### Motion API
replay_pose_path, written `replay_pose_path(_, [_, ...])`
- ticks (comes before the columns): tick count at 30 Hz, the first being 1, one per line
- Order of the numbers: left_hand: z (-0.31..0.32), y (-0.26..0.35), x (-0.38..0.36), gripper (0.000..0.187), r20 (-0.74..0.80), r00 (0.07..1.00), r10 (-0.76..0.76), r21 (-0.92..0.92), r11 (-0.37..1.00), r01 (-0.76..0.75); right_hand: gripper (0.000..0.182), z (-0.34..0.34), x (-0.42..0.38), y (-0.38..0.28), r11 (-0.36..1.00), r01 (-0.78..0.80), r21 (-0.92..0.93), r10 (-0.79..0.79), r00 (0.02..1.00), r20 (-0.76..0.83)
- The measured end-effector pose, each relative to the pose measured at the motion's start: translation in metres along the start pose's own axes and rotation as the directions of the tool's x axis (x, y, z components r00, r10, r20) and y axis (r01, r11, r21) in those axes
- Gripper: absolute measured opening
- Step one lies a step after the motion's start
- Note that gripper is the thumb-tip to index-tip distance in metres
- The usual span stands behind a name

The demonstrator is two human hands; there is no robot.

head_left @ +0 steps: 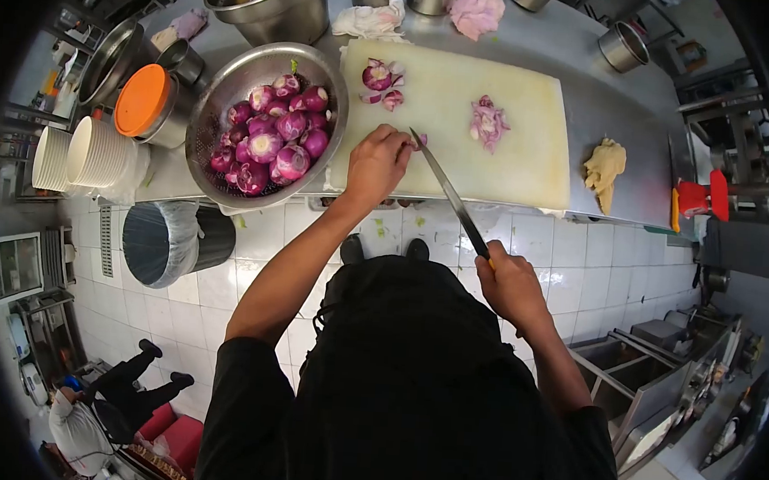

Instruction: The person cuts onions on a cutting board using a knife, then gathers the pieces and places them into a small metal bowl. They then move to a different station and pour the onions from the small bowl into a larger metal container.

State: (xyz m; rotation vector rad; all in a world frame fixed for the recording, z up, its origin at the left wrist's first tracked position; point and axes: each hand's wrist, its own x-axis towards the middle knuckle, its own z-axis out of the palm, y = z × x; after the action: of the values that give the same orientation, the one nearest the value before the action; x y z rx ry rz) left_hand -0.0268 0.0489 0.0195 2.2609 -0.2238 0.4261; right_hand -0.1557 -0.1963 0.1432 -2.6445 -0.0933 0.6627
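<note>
My right hand (507,283) is wrapped round the handle of a long knife (447,188), its blade slanting up and left over the near edge of the white cutting board (525,99). At the blade's tip, my left hand (379,162) pinches a small piece of red onion (420,142) against the board. Further back on the board sit a partly cut red onion (377,75) and some trimmings. A heap of chopped onion (488,123) lies right of the blade. Left of my left hand stands a metal colander (198,154) full of whole peeled red onions (265,146).
A large metal pot (279,14) and cloths (476,12) stand behind the board. A tan cloth (604,170) lies to its right. Stacked white bowls (95,152) and an orange-lidded container (143,100) are at left. Below is a lined bin (160,239). A person (83,424) sits lower left.
</note>
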Motion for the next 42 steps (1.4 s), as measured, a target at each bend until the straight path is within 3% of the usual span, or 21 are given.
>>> replay_pose_path(10, [0.006, -0.003, -0.002, 0.009, -0.087, 0.996, 0.029, -0.013, 0.999, -0.030, 0.022, 0.002, 0.000, -0.001, 0.999, 0.026, -0.035, -0.027, 0.999, -0.025])
replay_pose_path(19, [0.008, -0.005, 0.000, 0.011, -0.092, 0.995, 0.025, -0.012, 1.000, -0.027, 0.025, 0.027, 0.018, 0.003, 0.997, -0.018, -0.075, 0.025, 0.996, 0.088])
replay_pose_path(23, [0.008, -0.006, -0.002, 0.014, -0.086, 0.996, 0.007, -0.031, 0.999, -0.010, 0.026, 0.016, 0.014, 0.008, 1.000, -0.016, -0.008, 0.016, 1.000, 0.014])
replay_pose_path(27, [0.009, -0.002, -0.004, 0.020, -0.110, 0.992, -0.059, -0.033, 0.998, 0.056, 0.026, -0.013, 0.012, -0.002, 0.957, -0.064, 0.283, 0.052, 0.997, 0.050])
replay_pose_path(30, [0.011, 0.016, -0.007, 0.024, -0.157, 0.984, 0.085, 0.032, 0.996, -0.081, 0.024, -0.016, 0.012, 0.008, 0.911, -0.037, 0.410, 0.063, 0.997, -0.048])
replay_pose_path(33, [0.016, 0.019, -0.003, 0.025, 0.044, 0.985, 0.167, 0.120, 0.978, -0.171, 0.023, -0.021, 0.013, 0.016, 0.839, -0.152, 0.522, 0.182, 0.983, -0.007])
replay_pose_path(37, [0.028, -0.010, 0.033, 0.023, 0.019, 0.992, 0.126, 0.325, 0.937, -0.125, 0.023, -0.016, 0.014, 0.034, 0.844, -0.141, 0.518, 0.168, 0.986, -0.005])
replay_pose_path(40, [0.022, -0.019, 0.057, 0.022, -0.028, 0.990, 0.137, 0.367, 0.923, -0.118, 0.024, -0.015, 0.017, 0.042, 0.858, -0.122, 0.499, 0.142, 0.990, -0.003])
replay_pose_path(42, [0.017, -0.010, 0.057, 0.022, -0.084, 0.987, 0.135, 0.298, 0.949, -0.105, 0.024, -0.011, 0.021, 0.048, 0.874, -0.092, 0.477, 0.111, 0.994, -0.010])
